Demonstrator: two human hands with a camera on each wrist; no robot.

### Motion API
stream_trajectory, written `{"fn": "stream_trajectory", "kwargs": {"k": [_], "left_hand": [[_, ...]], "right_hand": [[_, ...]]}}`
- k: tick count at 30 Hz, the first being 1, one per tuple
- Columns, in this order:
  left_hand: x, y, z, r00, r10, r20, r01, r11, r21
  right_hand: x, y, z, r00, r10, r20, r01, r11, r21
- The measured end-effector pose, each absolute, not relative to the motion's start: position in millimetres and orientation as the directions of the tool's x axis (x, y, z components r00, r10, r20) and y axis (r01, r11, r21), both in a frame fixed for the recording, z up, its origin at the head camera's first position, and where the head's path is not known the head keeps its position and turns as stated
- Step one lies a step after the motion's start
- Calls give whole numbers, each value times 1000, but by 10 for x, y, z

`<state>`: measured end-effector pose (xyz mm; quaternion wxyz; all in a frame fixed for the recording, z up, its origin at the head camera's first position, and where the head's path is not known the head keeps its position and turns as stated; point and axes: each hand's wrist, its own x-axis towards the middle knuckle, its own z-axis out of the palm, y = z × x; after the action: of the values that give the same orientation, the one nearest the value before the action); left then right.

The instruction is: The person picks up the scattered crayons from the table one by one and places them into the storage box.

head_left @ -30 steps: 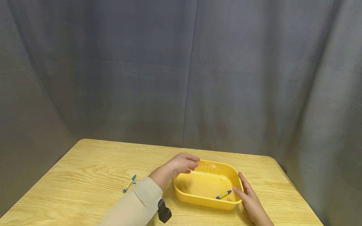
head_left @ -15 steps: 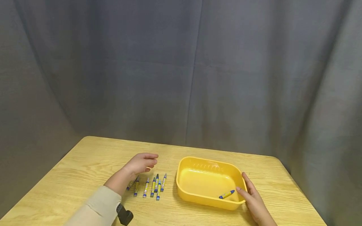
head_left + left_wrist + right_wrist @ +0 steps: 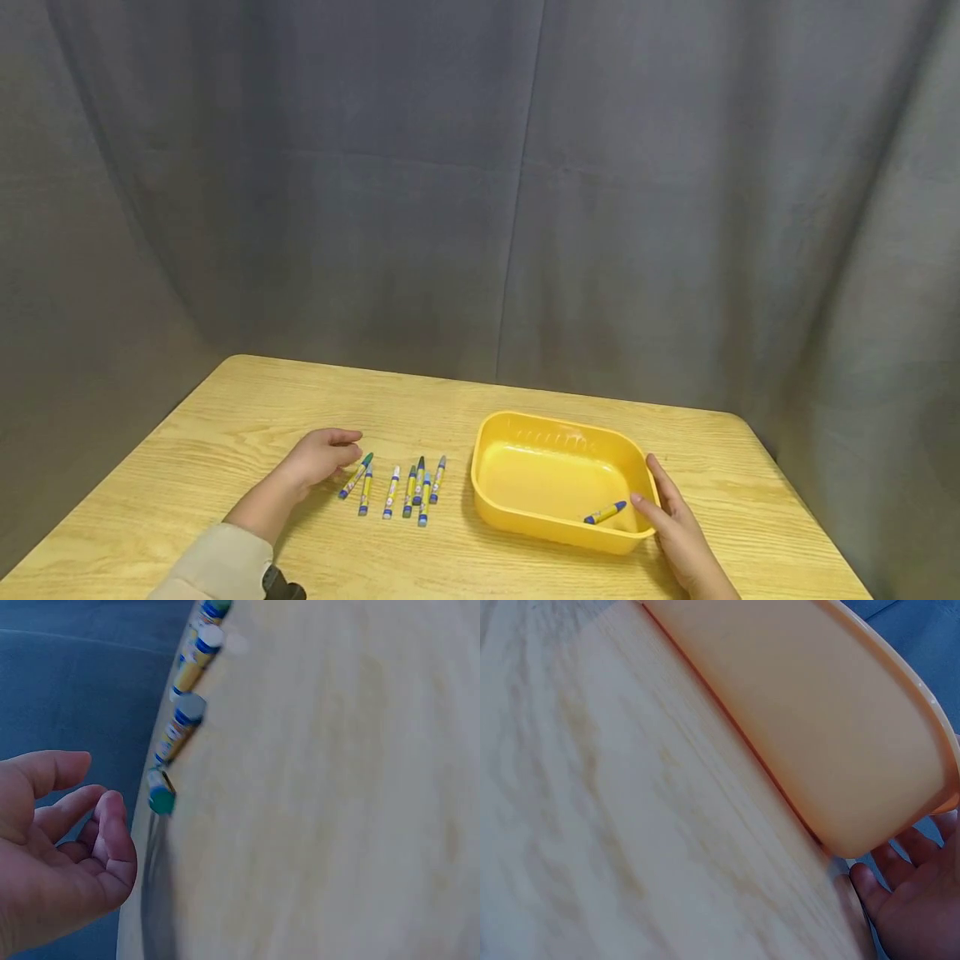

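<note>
My left hand (image 3: 321, 457) hovers beside the leftmost crayon, a green one (image 3: 356, 476), with loosely bent fingers and nothing between them. In the left wrist view a gap shows between that hand (image 3: 67, 840) and the green crayon tip (image 3: 160, 799). More crayons in yellow and blue wrappers, among them a white one (image 3: 392, 492), lie in a loose row to its right. My right hand (image 3: 681, 533) holds the right end of a yellow plastic tray (image 3: 551, 479), thumb over the rim and fingers outside. One blue crayon (image 3: 604, 512) lies inside the tray, near the thumb.
Everything lies on a light wood-grain table (image 3: 262, 400) with rounded far corners. A grey curtain (image 3: 480, 208) hangs behind it and along both sides. The crayon row sits just left of the tray.
My left hand has moved left from above the tray, past the crayon row, and down beside the green crayon. My right hand keeps hold of the tray. The view has shifted slightly.
</note>
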<state>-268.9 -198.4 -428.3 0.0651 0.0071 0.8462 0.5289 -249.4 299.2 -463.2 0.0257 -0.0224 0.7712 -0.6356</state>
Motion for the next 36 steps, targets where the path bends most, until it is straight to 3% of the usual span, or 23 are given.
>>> {"fn": "stream_trajectory", "kwargs": {"k": [24, 36], "left_hand": [[-2637, -1861, -4351, -995, 79, -64, 5, 666, 746], [-2707, -1884, -4295, -986, 107, -130, -62, 484, 873]], "right_hand": [[-2478, 2997, -4617, -998, -62, -15, 2, 201, -980], [-2481, 2991, -4622, -997, -72, -13, -1, 197, -980]]}}
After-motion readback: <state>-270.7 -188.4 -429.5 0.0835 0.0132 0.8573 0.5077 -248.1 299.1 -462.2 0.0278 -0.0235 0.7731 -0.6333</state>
